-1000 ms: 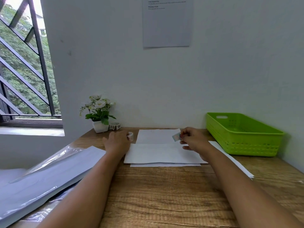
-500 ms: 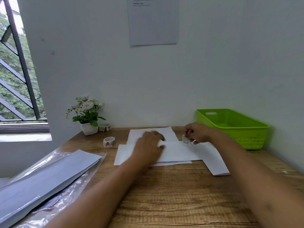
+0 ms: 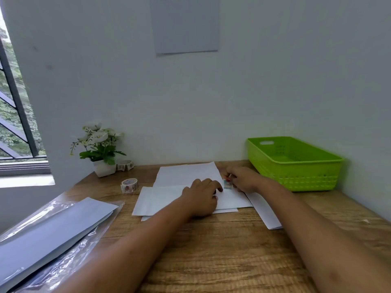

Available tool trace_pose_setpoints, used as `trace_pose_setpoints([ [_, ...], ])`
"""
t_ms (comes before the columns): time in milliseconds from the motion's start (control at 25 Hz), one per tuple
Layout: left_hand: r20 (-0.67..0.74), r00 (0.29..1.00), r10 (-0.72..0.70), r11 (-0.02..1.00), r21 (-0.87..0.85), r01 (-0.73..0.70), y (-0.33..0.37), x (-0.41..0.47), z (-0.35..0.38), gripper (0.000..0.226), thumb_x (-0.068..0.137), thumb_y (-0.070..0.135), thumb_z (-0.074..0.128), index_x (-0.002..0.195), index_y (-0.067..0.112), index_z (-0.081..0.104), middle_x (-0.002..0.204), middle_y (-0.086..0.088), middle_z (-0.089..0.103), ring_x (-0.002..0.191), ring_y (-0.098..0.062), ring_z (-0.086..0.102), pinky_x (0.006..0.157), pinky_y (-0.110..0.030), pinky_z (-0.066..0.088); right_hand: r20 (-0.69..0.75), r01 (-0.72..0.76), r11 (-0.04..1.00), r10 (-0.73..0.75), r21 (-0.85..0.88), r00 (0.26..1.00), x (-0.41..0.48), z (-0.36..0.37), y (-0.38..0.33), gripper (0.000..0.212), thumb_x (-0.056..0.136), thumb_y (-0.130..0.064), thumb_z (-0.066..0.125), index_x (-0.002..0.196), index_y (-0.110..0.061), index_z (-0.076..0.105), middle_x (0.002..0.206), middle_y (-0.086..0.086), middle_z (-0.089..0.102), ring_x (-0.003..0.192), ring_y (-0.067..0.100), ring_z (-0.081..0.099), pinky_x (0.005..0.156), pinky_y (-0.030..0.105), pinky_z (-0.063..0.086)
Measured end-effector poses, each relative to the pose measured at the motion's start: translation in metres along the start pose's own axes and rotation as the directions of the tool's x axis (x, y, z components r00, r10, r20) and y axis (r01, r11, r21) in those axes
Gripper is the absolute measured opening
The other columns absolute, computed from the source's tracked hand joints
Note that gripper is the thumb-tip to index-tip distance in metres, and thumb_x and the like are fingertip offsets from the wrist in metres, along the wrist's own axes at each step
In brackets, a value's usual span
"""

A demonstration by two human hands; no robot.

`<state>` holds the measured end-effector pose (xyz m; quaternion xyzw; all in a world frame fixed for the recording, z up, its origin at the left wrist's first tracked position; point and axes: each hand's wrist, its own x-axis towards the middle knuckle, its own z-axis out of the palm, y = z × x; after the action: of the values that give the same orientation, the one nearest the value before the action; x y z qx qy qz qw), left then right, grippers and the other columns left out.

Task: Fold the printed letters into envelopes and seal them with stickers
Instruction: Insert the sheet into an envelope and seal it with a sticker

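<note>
Sticker (image 3: pixel 227 184) between hands over envelope (image 3: pixel 169 199)

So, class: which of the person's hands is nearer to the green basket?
The right hand. It holds a small sticker just left of the green basket, a short gap away. The left hand presses the white envelope farther left, beyond the right hand.

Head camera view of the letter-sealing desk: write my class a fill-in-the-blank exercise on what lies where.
1. The basket at the desk's right side is ____ in colour.
2. The right hand pinches a small ____.
3. The left hand presses flat on the white ____.
4. The sticker roll stands in front of a potted ____.

Missing words: green; sticker; envelope; plant
</note>
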<state>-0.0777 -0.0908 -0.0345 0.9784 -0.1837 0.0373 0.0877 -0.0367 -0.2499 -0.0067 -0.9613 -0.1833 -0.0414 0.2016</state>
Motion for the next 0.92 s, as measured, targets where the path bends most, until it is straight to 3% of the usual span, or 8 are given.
trace_pose_setpoints([
  [160, -0.029, 0.999, -0.045, 0.992, -0.123, 0.041, -0.006, 0.021, 0.005, 0.02, 0.095, 0.026, 0.042, 0.113, 0.02, 0.048, 0.12, -0.004, 0.054, 0.109, -0.027, 0.048, 0.094, -0.042, 0.04, 0.03, -0.012, 1.0, 0.011, 0.013, 0.999, 0.003, 0.001, 0.005, 0.023, 0.096, -0.003, 0.035, 0.084, -0.019, 0.045, 0.072, -0.01, 0.038, 0.062, 0.002, 0.035, 0.053, 0.017, 0.026],
  [280, -0.093, 0.995, -0.041, 0.987, -0.158, 0.026, -0.009, 0.023, 0.01, 0.021, 0.096, 0.032, 0.044, 0.112, 0.019, 0.046, 0.111, -0.004, 0.057, 0.102, -0.026, 0.052, 0.085, -0.038, 0.041, 0.076, -0.021, 0.998, 0.016, 0.059, 0.997, 0.005, 0.001, 0.008, 0.032, 0.098, -0.008, 0.035, 0.073, -0.027, 0.041, 0.073, -0.009, 0.039, 0.066, 0.007, 0.039, 0.058, 0.021, 0.032],
  [400, -0.13, 0.991, -0.008, 0.981, -0.192, -0.017, -0.011, 0.021, 0.012, 0.027, 0.096, 0.032, 0.046, 0.121, 0.024, 0.042, 0.104, 0.0, 0.056, 0.102, -0.024, 0.053, 0.088, -0.042, 0.045, 0.079, -0.017, 1.0, 0.019, -0.025, 0.997, 0.01, 0.004, 0.009, 0.038, 0.098, -0.008, 0.037, 0.067, -0.031, 0.036, 0.073, -0.011, 0.039, 0.08, 0.015, 0.044, 0.056, 0.018, 0.03],
  [560, -0.128, 0.991, 0.033, 0.986, -0.156, -0.053, -0.013, 0.022, 0.014, 0.032, 0.097, 0.032, 0.042, 0.129, 0.033, 0.04, 0.128, 0.005, 0.052, 0.118, -0.023, 0.044, 0.098, -0.046, 0.039, -0.009, 0.035, 0.999, -0.035, -0.037, 0.999, 0.012, 0.011, 0.014, 0.026, 0.095, -0.005, 0.042, 0.078, -0.025, 0.047, 0.089, -0.003, 0.05, 0.087, 0.014, 0.045, 0.057, 0.014, 0.029],
  [680, -0.115, 0.993, 0.031, 0.988, -0.146, -0.048, -0.014, 0.021, 0.013, 0.034, 0.098, 0.032, 0.04, 0.132, 0.033, 0.037, 0.136, 0.009, 0.049, 0.123, -0.024, 0.041, 0.1, -0.045, 0.037, -0.046, 0.058, 0.996, -0.061, -0.066, 0.997, 0.013, 0.014, 0.015, 0.019, 0.093, -0.002, 0.043, 0.088, -0.02, 0.047, 0.094, 0.0, 0.051, 0.087, 0.015, 0.047, 0.064, 0.022, 0.032],
  [760, -0.117, 0.993, 0.028, 0.985, -0.163, -0.047, -0.013, 0.02, 0.012, 0.036, 0.098, 0.032, 0.04, 0.133, 0.031, 0.034, 0.137, 0.01, 0.05, 0.123, -0.024, 0.04, 0.099, -0.044, 0.035, -0.073, 0.072, 0.997, -0.073, -0.008, 0.995, 0.012, 0.012, 0.013, 0.018, 0.094, -0.001, 0.041, 0.088, -0.017, 0.047, 0.093, 0.002, 0.052, 0.086, 0.016, 0.047, 0.071, 0.023, 0.032],
  [920, -0.119, 0.993, 0.017, 0.972, -0.231, -0.044, -0.012, 0.018, 0.011, 0.038, 0.097, 0.031, 0.044, 0.132, 0.027, 0.029, 0.137, 0.009, 0.052, 0.123, -0.024, 0.042, 0.098, -0.042, 0.033, -0.048, 0.034, 0.976, -0.024, 0.215, 0.999, 0.007, 0.004, 0.013, 0.023, 0.096, 0.0, 0.037, 0.086, -0.017, 0.048, 0.074, -0.007, 0.045, 0.066, 0.007, 0.041, 0.057, 0.019, 0.03],
])
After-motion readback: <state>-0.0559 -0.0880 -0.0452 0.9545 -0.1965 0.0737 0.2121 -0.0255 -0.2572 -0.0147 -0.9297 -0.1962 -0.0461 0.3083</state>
